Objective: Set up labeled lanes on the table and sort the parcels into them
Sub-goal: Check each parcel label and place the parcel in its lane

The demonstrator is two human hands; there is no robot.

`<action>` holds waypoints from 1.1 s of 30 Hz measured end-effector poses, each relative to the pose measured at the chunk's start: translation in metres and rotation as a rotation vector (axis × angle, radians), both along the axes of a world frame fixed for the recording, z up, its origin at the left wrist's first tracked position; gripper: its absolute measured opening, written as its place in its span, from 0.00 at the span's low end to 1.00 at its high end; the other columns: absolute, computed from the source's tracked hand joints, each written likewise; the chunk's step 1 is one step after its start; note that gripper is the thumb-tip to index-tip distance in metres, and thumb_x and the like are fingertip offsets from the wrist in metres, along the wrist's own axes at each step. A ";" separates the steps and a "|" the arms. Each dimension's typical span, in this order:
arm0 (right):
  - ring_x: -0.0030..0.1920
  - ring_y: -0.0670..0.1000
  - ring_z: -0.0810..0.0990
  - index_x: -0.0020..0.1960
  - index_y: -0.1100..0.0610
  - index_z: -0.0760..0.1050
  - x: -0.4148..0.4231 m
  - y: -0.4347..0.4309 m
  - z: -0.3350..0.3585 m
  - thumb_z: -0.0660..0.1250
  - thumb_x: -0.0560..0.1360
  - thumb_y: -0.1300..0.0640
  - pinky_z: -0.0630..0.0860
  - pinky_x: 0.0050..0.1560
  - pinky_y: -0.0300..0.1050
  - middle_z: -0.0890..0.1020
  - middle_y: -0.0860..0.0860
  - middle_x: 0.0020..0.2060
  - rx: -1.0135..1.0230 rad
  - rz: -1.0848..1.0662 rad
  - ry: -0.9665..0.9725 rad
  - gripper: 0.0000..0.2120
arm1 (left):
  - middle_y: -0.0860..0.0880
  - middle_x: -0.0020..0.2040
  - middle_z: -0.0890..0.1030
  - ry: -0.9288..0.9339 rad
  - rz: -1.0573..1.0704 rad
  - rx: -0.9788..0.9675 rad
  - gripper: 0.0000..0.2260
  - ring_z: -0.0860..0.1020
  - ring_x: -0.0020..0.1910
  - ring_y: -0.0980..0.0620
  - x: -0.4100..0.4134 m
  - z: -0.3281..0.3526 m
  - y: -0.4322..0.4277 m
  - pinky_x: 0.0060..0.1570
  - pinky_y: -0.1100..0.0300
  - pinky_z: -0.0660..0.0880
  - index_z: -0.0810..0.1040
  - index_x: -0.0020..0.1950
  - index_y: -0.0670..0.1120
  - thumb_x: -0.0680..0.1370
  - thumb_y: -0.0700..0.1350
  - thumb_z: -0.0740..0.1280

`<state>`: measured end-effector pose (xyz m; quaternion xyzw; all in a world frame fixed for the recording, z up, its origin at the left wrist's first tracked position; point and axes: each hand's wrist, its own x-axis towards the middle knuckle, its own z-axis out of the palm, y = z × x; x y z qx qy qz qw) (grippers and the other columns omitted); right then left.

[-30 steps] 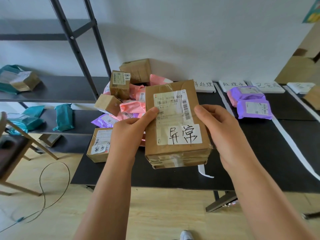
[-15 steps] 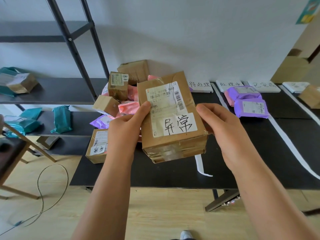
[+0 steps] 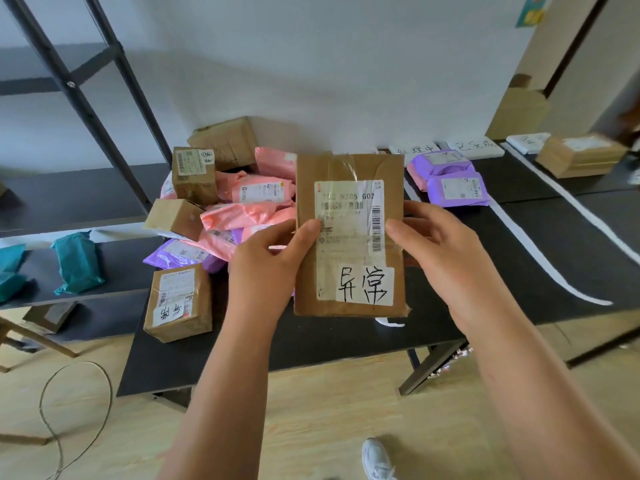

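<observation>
While both thumbs press its face, hands [image 3: 266, 268] [image 3: 440, 251] grip parcel [image 3: 349, 233].

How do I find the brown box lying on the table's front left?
Go to the near left corner of the black table. A brown box stands there, before the pink parcel pile. Unlike the piled boxes, it rests flat on the table, nearest the edge.

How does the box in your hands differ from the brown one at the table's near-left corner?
The held box is upright in the air, facing the camera; the corner box rests on the table. Held box's handwritten sticker reads upright, corner box's sideways. Both are brown cardboard.
</observation>
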<state>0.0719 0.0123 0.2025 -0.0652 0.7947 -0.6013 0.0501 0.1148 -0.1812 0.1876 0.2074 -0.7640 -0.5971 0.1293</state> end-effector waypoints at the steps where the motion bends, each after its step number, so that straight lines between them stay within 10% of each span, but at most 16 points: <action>1: 0.53 0.41 0.83 0.62 0.42 0.75 0.003 0.005 -0.003 0.70 0.75 0.45 0.80 0.54 0.46 0.84 0.41 0.52 0.005 -0.031 -0.001 0.17 | 0.61 0.40 0.84 -0.006 -0.032 0.002 0.11 0.81 0.39 0.66 -0.001 -0.002 0.004 0.31 0.72 0.74 0.82 0.54 0.59 0.74 0.61 0.70; 9: 0.54 0.43 0.83 0.69 0.42 0.70 0.022 0.076 -0.021 0.72 0.73 0.45 0.82 0.52 0.49 0.82 0.44 0.57 0.036 -0.186 -0.004 0.25 | 0.60 0.44 0.84 -0.047 -0.220 0.036 0.10 0.83 0.45 0.61 -0.015 -0.014 0.068 0.42 0.66 0.79 0.82 0.55 0.60 0.75 0.58 0.70; 14: 0.56 0.44 0.83 0.64 0.24 0.61 0.024 0.140 -0.018 0.75 0.70 0.46 0.82 0.53 0.53 0.79 0.41 0.61 -0.030 -0.252 0.039 0.33 | 0.60 0.44 0.84 -0.071 -0.338 -0.039 0.14 0.82 0.40 0.62 -0.031 -0.011 0.130 0.37 0.68 0.76 0.81 0.59 0.58 0.75 0.59 0.69; 19: 0.50 0.39 0.84 0.79 0.36 0.49 0.014 0.225 -0.022 0.74 0.73 0.53 0.82 0.46 0.43 0.80 0.36 0.52 0.041 -0.259 0.025 0.45 | 0.60 0.44 0.84 -0.096 -0.411 -0.062 0.13 0.82 0.39 0.64 -0.048 -0.012 0.212 0.35 0.70 0.73 0.81 0.58 0.59 0.75 0.58 0.69; 33: 0.45 0.47 0.86 0.65 0.46 0.68 -0.001 0.447 -0.055 0.76 0.72 0.57 0.84 0.40 0.46 0.80 0.42 0.53 -0.033 -0.586 0.010 0.27 | 0.60 0.53 0.80 -0.173 -0.647 -0.112 0.15 0.78 0.47 0.63 -0.093 -0.035 0.450 0.35 0.70 0.70 0.75 0.65 0.57 0.78 0.51 0.69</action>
